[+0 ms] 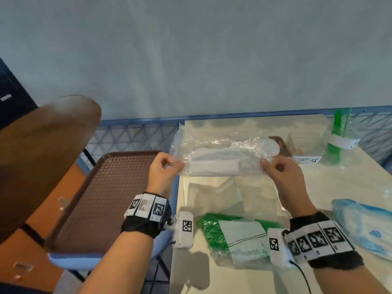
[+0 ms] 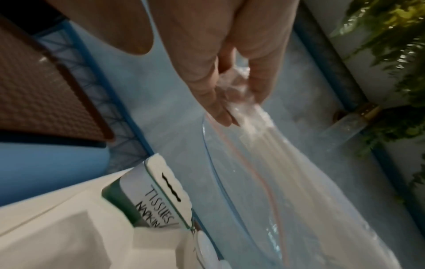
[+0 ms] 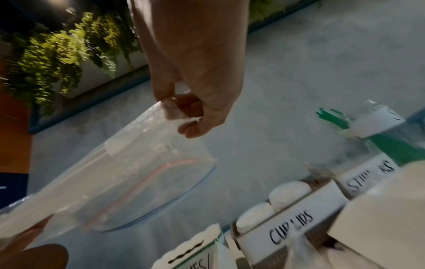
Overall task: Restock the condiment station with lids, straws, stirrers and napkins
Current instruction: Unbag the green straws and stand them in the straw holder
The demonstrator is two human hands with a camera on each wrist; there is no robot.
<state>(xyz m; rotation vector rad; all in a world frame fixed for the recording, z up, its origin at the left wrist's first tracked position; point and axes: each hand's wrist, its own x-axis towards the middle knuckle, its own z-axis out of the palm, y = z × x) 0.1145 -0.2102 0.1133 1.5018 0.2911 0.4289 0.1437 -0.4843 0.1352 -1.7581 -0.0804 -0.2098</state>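
Both hands hold up a clear zip bag (image 1: 220, 155) over the white table, its zip edge hanging down toward the containers. A white folded stack (image 1: 214, 164) lies inside it. My left hand (image 1: 176, 164) pinches the bag's left corner (image 2: 234, 94) between thumb and fingers. My right hand (image 1: 267, 164) pinches the right corner (image 3: 172, 111) the same way. Below the bag stand a box marked TISSUES NAPKINS (image 2: 161, 196), a holder marked CUP LIDS (image 3: 292, 223) with white lids (image 3: 287, 193), and a clear container marked STIRRERS (image 1: 305, 145). Green straws (image 1: 337, 141) stand in a labelled cup.
A brown textured tray (image 1: 106, 198) sits on a blue seat to the left, beside a wooden chair back (image 1: 42, 155). On the near table lie a green-and-white plastic pack (image 1: 233, 236) and a blue pack (image 1: 364, 225). A grey wall stands behind.
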